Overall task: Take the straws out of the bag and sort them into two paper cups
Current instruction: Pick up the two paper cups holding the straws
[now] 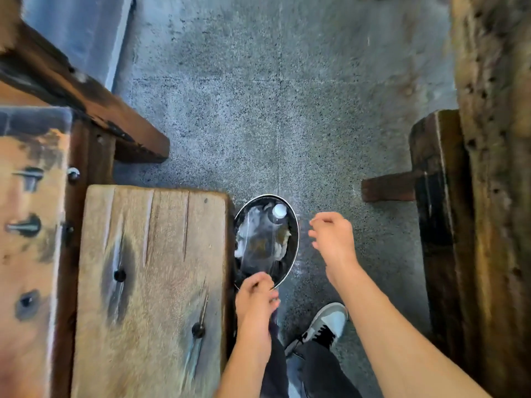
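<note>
Two hands (255, 300) above bin (294, 225)

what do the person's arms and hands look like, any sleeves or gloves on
Both arms are bare from the bottom edge of the picture to the fingers: no sleeves, gloves, watch or rings show on the left hand or the right hand. The view is a bit blurred, so small details could be missed. Below them show dark trousers and a grey and white sneaker with black laces.
</note>
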